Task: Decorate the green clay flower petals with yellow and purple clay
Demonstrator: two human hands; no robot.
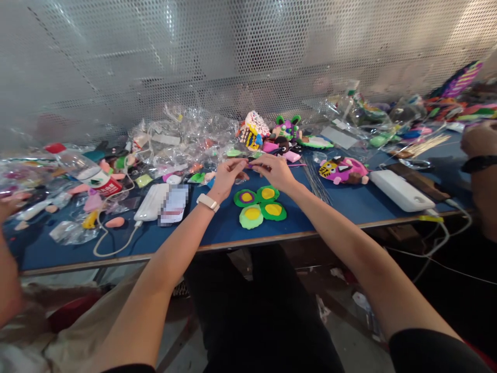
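My left hand (228, 177), with a pale band on its wrist, and my right hand (276, 170) meet above the blue table. Both are closed in a pinch on a small piece of purple clay (249, 163), mostly hidden by my fingers. A thin purple strip (298, 165) shows just beyond my right hand; I cannot tell if it joins that piece. Below my hands lies a cluster of flat green clay discs (251, 223) with yellow centres, touching one another. The upper left disc (237, 198) has a purple ring around its yellow.
Crumpled clear wrappers (194, 140) and clay models (254, 129) line the back. Left are a bottle (83, 168), a power bank (149, 203) and a phone (173, 205). Right are thin wires (316, 181), a pink clay figure (345, 171) and a white power bank (402, 190). People sit both sides.
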